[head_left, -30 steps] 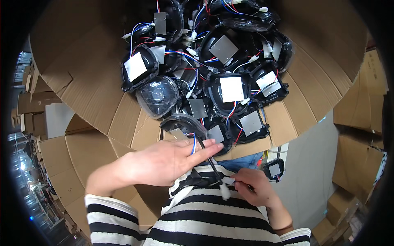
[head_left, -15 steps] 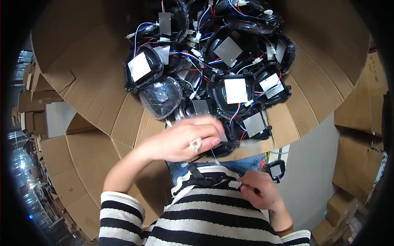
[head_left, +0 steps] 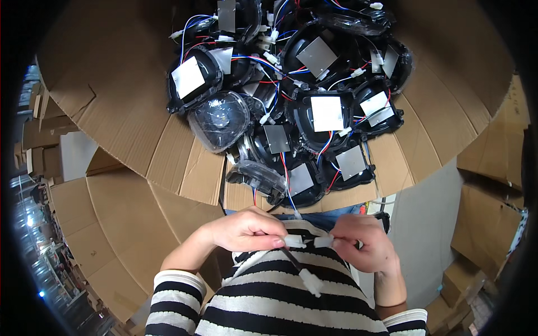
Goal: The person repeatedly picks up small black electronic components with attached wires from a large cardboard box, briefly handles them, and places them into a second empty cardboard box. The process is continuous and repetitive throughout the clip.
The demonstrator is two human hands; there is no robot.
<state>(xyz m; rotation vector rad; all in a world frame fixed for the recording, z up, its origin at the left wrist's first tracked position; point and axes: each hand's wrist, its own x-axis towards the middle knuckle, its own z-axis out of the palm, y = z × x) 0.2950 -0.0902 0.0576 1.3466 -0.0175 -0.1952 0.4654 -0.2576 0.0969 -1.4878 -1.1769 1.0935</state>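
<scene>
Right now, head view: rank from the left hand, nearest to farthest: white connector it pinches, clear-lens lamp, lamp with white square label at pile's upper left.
1. White connector, at the left hand's fingertips.
2. Clear-lens lamp, above the hand.
3. White-labelled lamp, beyond it, upper left.

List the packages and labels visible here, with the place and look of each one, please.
Big cardboard box: brown, open, centre, holding black lamp units.
White square label: on a middle lamp unit's back.
White label: tilted, on the upper-left unit.
Grey square patch: on a central unit.
Stacked cardboard boxes: brown, right edge.
No screens or signs.
</scene>
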